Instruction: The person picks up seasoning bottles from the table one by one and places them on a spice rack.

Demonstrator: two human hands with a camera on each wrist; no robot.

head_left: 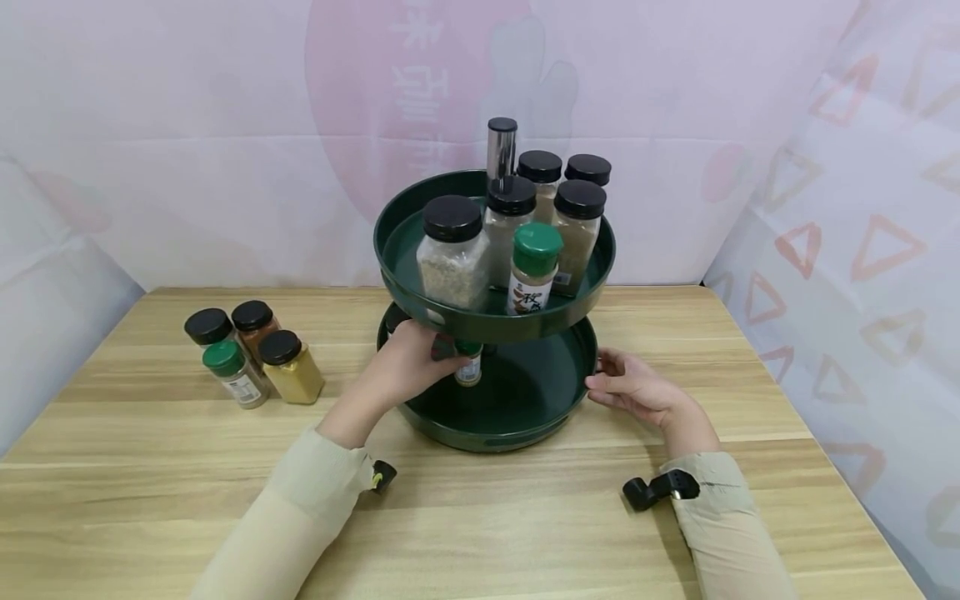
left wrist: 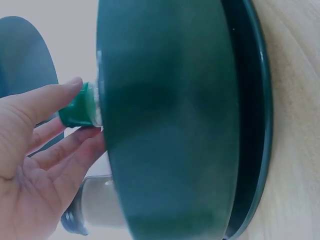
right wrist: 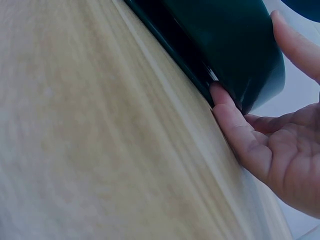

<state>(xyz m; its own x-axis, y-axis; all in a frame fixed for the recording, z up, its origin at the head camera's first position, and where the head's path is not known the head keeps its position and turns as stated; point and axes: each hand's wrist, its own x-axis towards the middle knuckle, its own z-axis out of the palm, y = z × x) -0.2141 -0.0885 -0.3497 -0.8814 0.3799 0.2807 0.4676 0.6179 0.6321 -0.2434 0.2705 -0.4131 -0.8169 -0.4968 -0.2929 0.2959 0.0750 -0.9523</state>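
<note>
A dark green two-tier turntable (head_left: 487,442) stands on the table. My left hand (head_left: 408,362) reaches between its tiers and holds a small green-capped spice jar (head_left: 469,369) on the lower tray. In the left wrist view, thumb and fingers lie on either side of the jar's green cap (left wrist: 77,110); the tray wall hides its body. Beside it in that view is a black-capped jar (left wrist: 102,202). At the lower tray's right side, my right hand (head_left: 633,385) grips the edge. The right wrist view shows its thumb near the rim and a fingertip tucked beneath the tray wall (right wrist: 225,45).
The upper tray (head_left: 405,292) bears several black-capped jars (head_left: 453,258) and one green-capped jar (head_left: 532,267) around a metal post (head_left: 502,150). On the table at left stand more black-capped jars (head_left: 296,375) and a green-capped one (head_left: 236,379). A printed cloth (head_left: 225,167) hangs behind.
</note>
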